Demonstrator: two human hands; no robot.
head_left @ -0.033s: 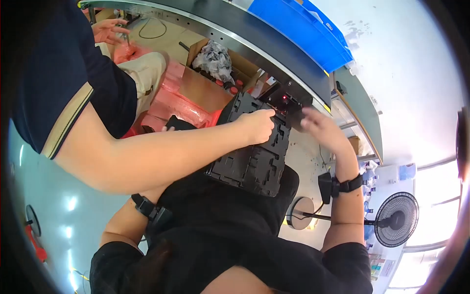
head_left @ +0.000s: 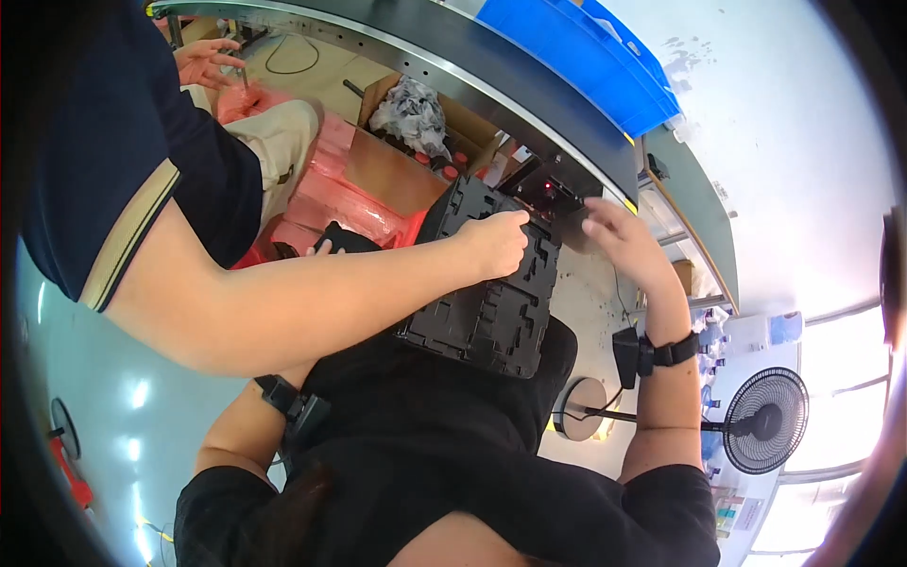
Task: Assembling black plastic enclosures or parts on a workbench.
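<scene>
A black molded plastic tray or stack of trays (head_left: 482, 326) with cut-out recesses rests over my lap. My right hand (head_left: 628, 246) is raised to the right of it, open and empty, its fingers apart and slightly bent. Its fingertips are near a dark control box (head_left: 551, 189) with a small red light, under the table edge. My left hand (head_left: 326, 249) is mostly behind a co-worker's forearm (head_left: 331, 293). Only some fingertips show, beside a black item (head_left: 350, 239), and its grip is hidden. The co-worker's closed hand (head_left: 496, 246) is over the black tray.
A long dark table or conveyor (head_left: 453, 57) crosses the far side, bearing a blue bin (head_left: 586, 61). Under it stands a carton (head_left: 468, 123) with crumpled plastic (head_left: 411, 115). Pink-wrapped boxes (head_left: 331, 198) lie to the left. A standing fan (head_left: 765, 420) is at right.
My right hand has shifted slightly and looks sharper now, with less blur. The co-worker's arm and the black tray have barely moved.
</scene>
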